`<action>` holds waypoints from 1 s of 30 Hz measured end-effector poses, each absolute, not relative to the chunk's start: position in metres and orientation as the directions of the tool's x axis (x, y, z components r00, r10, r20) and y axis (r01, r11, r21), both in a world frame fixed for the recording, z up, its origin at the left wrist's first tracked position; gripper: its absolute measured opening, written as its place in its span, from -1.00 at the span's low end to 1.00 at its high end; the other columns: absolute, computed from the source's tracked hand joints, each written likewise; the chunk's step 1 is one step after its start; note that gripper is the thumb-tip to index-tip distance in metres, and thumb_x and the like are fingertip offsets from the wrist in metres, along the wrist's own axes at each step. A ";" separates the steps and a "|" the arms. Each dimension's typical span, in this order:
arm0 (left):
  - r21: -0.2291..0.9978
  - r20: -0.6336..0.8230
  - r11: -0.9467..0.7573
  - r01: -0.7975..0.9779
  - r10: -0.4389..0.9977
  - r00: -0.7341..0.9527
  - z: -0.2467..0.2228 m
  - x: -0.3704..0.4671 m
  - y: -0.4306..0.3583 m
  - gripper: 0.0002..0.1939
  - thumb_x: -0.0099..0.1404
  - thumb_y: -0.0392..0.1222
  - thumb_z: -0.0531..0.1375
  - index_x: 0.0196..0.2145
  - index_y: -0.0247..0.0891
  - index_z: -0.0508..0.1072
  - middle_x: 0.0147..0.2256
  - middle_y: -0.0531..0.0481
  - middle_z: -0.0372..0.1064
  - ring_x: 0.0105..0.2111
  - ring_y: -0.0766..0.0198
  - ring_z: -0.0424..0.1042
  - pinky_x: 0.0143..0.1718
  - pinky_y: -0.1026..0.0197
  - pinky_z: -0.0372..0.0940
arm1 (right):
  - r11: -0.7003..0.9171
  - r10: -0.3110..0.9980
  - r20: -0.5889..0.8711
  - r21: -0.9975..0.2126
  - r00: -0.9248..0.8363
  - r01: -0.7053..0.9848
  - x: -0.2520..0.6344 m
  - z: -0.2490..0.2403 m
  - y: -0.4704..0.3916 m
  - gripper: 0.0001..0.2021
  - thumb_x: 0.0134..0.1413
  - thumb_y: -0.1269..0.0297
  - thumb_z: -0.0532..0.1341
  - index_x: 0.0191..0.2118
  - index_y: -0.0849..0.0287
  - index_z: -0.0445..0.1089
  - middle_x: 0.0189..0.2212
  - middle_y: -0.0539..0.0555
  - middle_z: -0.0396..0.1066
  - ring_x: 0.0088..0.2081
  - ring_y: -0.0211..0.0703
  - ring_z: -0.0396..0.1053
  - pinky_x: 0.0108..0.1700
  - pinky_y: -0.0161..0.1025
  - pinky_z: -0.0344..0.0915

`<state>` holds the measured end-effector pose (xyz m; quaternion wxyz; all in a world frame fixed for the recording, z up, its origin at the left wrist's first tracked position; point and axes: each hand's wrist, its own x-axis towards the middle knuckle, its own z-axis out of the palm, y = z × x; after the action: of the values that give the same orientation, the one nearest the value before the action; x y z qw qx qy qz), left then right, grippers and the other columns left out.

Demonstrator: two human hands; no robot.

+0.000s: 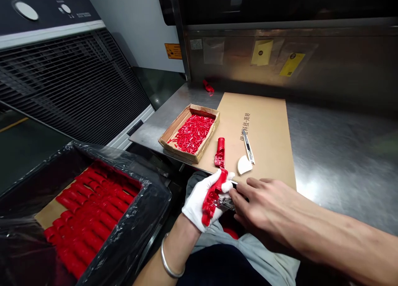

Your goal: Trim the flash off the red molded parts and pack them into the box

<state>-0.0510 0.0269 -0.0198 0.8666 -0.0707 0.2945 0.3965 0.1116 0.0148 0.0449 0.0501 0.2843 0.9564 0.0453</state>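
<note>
My left hand (199, 203), in a white glove, is wrapped round a red plastic part (212, 198). My bare right hand (256, 201) is closed round a metal hand tool (228, 203), whose tip touches the side of the red part. The tool's handles are mostly hidden by my fingers. Just beyond my left hand, a second red part (220, 152) lies on a brown cardboard sheet (270, 132). To the right of it are a white rounded piece (244, 165) and a slim knife-like tool (248, 146).
A shallow cardboard box (199, 153) of small red scraps stands on the metal table (323, 153). At lower left, a plastic-lined bin (149, 199) holds rows of red parts (93, 207). Another red piece (208, 86) lies near the back panel. A louvred machine (71, 78) stands left.
</note>
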 end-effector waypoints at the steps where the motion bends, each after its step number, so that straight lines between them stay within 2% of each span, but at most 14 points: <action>1: 0.113 -0.570 0.668 -0.736 0.650 0.502 -0.019 -0.051 0.027 -0.69 0.41 -0.20 0.07 -0.34 -0.50 0.47 -0.59 -0.01 0.27 -0.60 0.39 0.31 -0.53 0.39 0.27 | 0.832 0.552 -0.070 0.118 -0.831 0.542 0.111 0.045 0.015 -0.82 0.13 0.33 0.21 -0.13 0.22 0.36 -0.36 0.10 0.29 -0.37 -0.03 0.25 -0.40 -0.11 0.18; 7: 0.059 -0.493 0.667 -0.742 0.666 0.560 -0.022 -0.051 0.028 -0.71 0.41 -0.24 0.05 -0.40 -0.46 0.43 -0.52 -0.03 0.30 -0.57 0.41 0.34 -0.52 0.40 0.27 | 0.821 0.571 -0.107 0.084 -0.814 0.565 0.104 0.049 0.016 -0.79 0.08 0.25 0.21 -0.17 0.22 0.35 -0.26 0.23 0.30 -0.28 0.07 0.27 -0.27 -0.04 0.24; 12: 0.107 -0.519 0.685 -0.720 0.656 0.548 -0.024 -0.054 0.028 -0.79 0.36 -0.24 0.13 -0.34 -0.47 0.44 -0.51 -0.02 0.30 -0.57 0.41 0.32 -0.53 0.41 0.25 | 0.860 0.510 -0.118 0.039 -0.852 0.509 0.102 0.050 0.019 -0.87 0.05 0.39 0.20 -0.22 0.21 0.34 -0.34 0.18 0.32 -0.33 -0.03 0.26 -0.32 -0.15 0.17; 16: 0.166 -0.491 0.640 -0.750 0.713 0.500 -0.023 -0.060 0.030 -0.79 0.34 -0.21 0.15 -0.38 -0.43 0.42 -0.60 0.09 0.15 -0.65 0.45 0.16 -0.61 0.41 0.15 | 0.868 0.487 -0.143 -0.030 -0.861 0.496 0.101 0.047 0.021 -0.87 0.06 0.52 0.17 -0.25 0.21 0.33 -0.41 0.11 0.32 -0.43 -0.16 0.23 -0.43 -0.24 0.05; 21: 0.152 -0.444 0.630 -0.762 0.732 0.517 -0.013 -0.073 0.034 -0.73 0.40 -0.22 0.06 -0.39 -0.44 0.38 -0.59 0.09 0.11 -0.63 0.47 0.15 -0.58 0.43 0.14 | 0.847 0.518 -0.102 -0.075 -0.849 0.526 0.089 0.047 0.027 -0.98 0.19 0.41 0.16 -0.28 0.21 0.32 -0.44 0.09 0.31 -0.47 -0.20 0.23 -0.46 -0.24 0.02; 24: 0.162 -0.423 0.584 -0.795 0.769 0.479 -0.006 -0.084 0.035 -0.68 0.44 -0.20 -0.01 -0.42 -0.41 0.33 -0.57 0.10 0.10 -0.62 0.49 0.15 -0.55 0.44 0.15 | 0.834 0.534 -0.129 -0.079 -0.836 0.545 0.077 0.055 0.034 -0.93 0.16 0.31 0.18 -0.28 0.19 0.31 -0.40 0.10 0.32 -0.50 -0.19 0.22 -0.48 -0.22 0.01; 26: 0.237 -0.436 0.563 -0.792 0.790 0.431 0.000 -0.092 0.040 -0.69 0.44 -0.17 -0.01 -0.37 -0.42 0.34 -0.56 0.11 0.10 -0.61 0.49 0.14 -0.54 0.45 0.15 | 0.821 0.545 -0.150 -0.105 -0.825 0.561 0.070 0.063 0.043 -0.90 0.16 0.26 0.18 -0.29 0.18 0.31 -0.39 0.09 0.33 -0.51 -0.19 0.22 -0.49 -0.21 0.01; 28: 0.460 -0.437 0.524 -0.717 0.836 0.331 0.010 -0.101 0.053 -0.70 0.45 -0.16 -0.02 -0.34 -0.41 0.35 -0.55 0.11 0.10 -0.61 0.49 0.13 -0.56 0.44 0.12 | 0.819 0.531 -0.136 -0.172 -0.836 0.548 0.064 0.072 0.058 -0.88 0.20 0.24 0.15 -0.31 0.17 0.31 -0.41 0.07 0.33 -0.52 -0.22 0.22 -0.48 -0.23 0.04; 30: 0.724 -0.377 0.429 -0.541 0.902 0.210 0.023 -0.109 0.075 -0.68 0.45 -0.13 -0.03 -0.38 -0.38 0.34 -0.55 0.11 0.11 -0.62 0.48 0.10 -0.59 0.42 0.06 | 0.811 0.543 -0.101 -0.192 -0.833 0.552 0.058 0.080 0.079 -0.84 0.24 0.21 0.12 -0.33 0.16 0.31 -0.44 0.04 0.33 -0.53 -0.26 0.23 -0.47 -0.27 0.07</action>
<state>-0.1093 0.0754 0.0232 0.7444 0.2255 0.4003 0.4846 0.0580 0.0786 0.0796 0.0205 0.2879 0.9515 -0.1070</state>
